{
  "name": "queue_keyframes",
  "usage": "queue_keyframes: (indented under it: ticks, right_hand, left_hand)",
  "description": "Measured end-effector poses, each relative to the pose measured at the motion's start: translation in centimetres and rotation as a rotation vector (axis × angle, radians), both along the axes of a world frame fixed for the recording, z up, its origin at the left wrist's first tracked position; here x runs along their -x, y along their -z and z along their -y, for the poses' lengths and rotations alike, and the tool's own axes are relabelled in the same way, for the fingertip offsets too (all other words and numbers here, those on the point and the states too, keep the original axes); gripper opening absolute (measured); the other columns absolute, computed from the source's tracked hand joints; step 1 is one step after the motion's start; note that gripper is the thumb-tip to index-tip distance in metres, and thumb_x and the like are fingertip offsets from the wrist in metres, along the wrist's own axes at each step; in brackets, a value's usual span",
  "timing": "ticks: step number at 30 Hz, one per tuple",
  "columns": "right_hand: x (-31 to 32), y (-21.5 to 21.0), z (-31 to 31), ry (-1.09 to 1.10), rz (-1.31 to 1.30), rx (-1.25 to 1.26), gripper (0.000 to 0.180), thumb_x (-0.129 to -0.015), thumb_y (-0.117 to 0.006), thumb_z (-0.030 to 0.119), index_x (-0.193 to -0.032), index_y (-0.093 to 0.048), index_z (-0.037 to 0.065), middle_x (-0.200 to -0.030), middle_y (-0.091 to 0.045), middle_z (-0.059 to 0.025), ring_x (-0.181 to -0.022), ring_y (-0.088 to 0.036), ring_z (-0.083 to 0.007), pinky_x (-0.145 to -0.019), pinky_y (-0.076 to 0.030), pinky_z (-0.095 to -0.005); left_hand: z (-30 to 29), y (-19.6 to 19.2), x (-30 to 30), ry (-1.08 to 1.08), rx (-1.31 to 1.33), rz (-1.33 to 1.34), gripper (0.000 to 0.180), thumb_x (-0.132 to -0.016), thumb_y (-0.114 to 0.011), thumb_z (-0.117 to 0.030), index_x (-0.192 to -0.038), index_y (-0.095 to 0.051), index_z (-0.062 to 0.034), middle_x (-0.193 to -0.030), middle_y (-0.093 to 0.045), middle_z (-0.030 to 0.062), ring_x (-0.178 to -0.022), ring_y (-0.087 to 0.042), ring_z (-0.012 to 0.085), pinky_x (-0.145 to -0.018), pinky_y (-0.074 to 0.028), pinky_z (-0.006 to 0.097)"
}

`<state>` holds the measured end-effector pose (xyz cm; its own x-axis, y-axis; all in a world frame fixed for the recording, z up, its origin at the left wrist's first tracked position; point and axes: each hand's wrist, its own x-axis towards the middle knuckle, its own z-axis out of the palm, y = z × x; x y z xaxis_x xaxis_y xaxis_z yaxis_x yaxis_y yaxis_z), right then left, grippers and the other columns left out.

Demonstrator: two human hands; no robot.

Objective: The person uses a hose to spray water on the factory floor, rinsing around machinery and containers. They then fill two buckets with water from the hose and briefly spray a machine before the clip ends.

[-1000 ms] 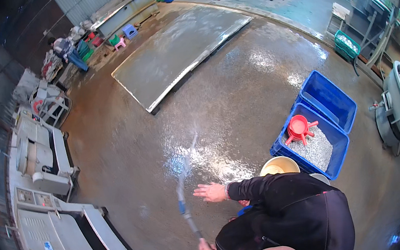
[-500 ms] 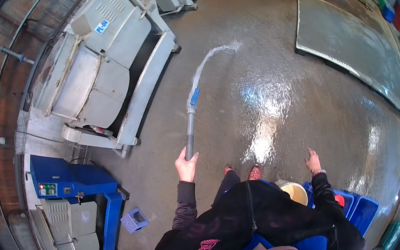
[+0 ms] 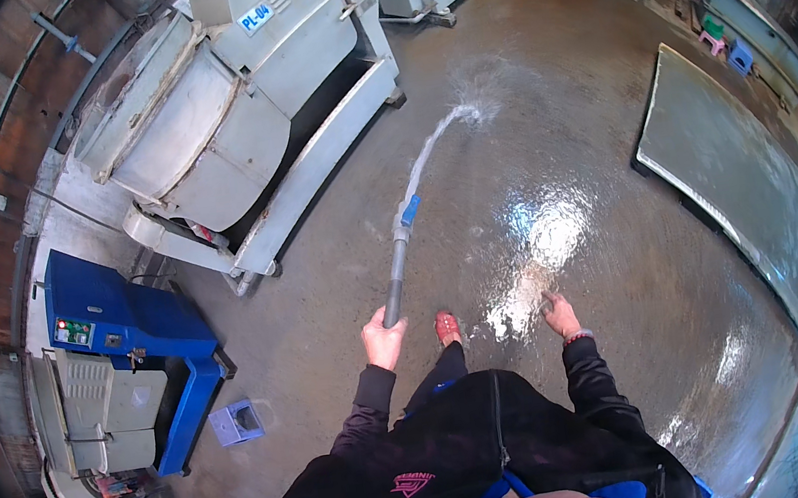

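Observation:
My left hand (image 3: 384, 341) is closed round the lower end of a grey water pipe (image 3: 398, 274), which points forward and slightly right. Near its far end the pipe carries a blue valve handle (image 3: 411, 210). A stream of water (image 3: 429, 152) pours out beyond it and splashes onto the wet concrete floor (image 3: 538, 79). Whether a hose joins the pipe behind my hand is hidden. My right hand (image 3: 560, 315) hangs over the floor with nothing in it, its fingers loosely apart. A red shoe (image 3: 447, 327) shows on the floor between my hands.
A large grey-white machine (image 3: 211, 123) stands at the left, with a smaller blue and grey machine (image 3: 126, 315) nearer me. A small lilac stool (image 3: 237, 423) is beside it. At the right lies a low, wide metal plate (image 3: 732, 175). Coloured stools (image 3: 740, 58) stand far right.
My view has shifted forward, and the buckets and blue bins at lower right have left it. My right hand has swung inward to the left. Water keeps flowing from the pipe in my left hand.

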<state>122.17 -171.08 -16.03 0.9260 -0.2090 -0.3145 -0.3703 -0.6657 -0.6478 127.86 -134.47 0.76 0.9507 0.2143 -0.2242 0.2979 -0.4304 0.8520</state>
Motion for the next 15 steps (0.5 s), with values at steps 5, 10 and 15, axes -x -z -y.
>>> queue_keyframes:
  ticks: [5,10,15]
  right_hand:
    - [1.2,5.8,1.8,0.162,-0.318,-0.086,0.041,-0.073,-0.054,0.017,-0.113,-0.057,0.006,-0.109,-0.059,-0.0199,-0.104,-0.056,-0.031,-0.091,-0.042,-0.0342]
    - [7.0,10.1,3.5,0.599,-0.665,-0.181,0.029,-0.073,-0.053,0.015,-0.097,-0.066,0.005,-0.084,-0.065,-0.0156,-0.078,-0.063,-0.0264,-0.068,-0.051,-0.0374]
    - [5.9,8.6,2.4,0.719,-0.76,-0.455,0.022,-0.082,-0.049,0.011,-0.098,-0.062,0.005,-0.071,-0.056,-0.0055,-0.051,-0.049,-0.018,-0.04,-0.041,-0.0369]
  left_hand:
    - [-1.9,1.3,-6.9,0.065,-0.084,-0.095,0.029,-0.067,-0.066,-0.014,-0.094,-0.066,-0.0065,-0.064,-0.061,0.0028,-0.06,-0.054,0.0086,-0.06,-0.045,0.027]
    - [-4.4,2.4,-11.9,0.038,-0.063,-0.109,0.028,-0.065,-0.067,-0.014,-0.093,-0.067,-0.0095,-0.064,-0.061,0.0053,-0.06,-0.056,0.0103,-0.061,-0.046,0.027]
    - [-6.3,2.6,-15.0,-0.044,-0.124,-0.093,0.026,-0.065,-0.065,-0.011,-0.09,-0.067,-0.009,-0.06,-0.056,0.0005,-0.055,-0.05,0.0084,-0.056,-0.042,0.026]
